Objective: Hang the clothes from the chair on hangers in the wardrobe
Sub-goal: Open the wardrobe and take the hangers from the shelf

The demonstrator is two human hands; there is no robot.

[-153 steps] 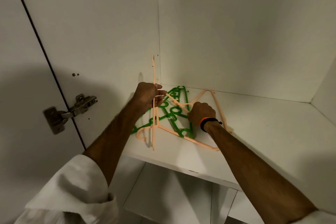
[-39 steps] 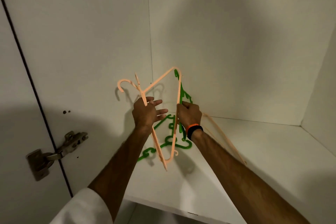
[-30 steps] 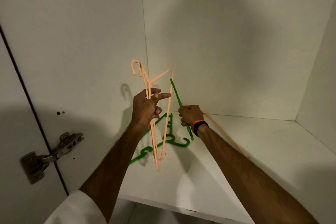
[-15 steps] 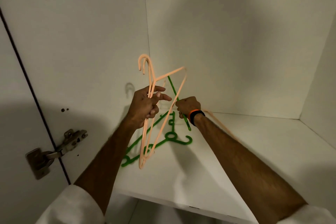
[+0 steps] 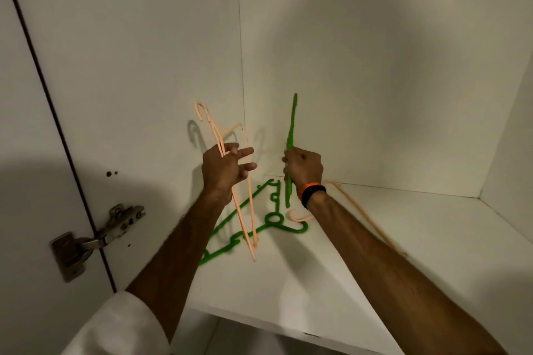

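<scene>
Peach hanger (image 5: 243, 202) up off the shelf (image 5: 288, 291) in the head view, seen nearly edge-on, hook (image 5: 201, 111) uppermost near the wardrobe's back corner, lower tip hanging just above the shelf surface. Held by the left hand (image 5: 223, 171), pinched near the neck between thumb and palm side, with the remaining fingers (image 5: 245, 152) spread loosely outward. Beside it, apart from it, a green hanger (image 5: 291, 135) gripped upright in the curled right hand (image 5: 304, 170), upper end pointing at the back wall, lower end reaching down past the wrist. Black-and-orange wristband (image 5: 313, 192) on that wrist. Flat on the shelf below both hands: a second green hanger (image 5: 245, 235), round loops visible along its frame, and another peach hanger (image 5: 360, 212) mostly hidden behind the right forearm, its hook (image 5: 300, 217) touching the green one. White sleeve (image 5: 115, 326) at lower left. Metal hinge (image 5: 95, 238) on the open door (image 5: 23, 153) at far left.
</scene>
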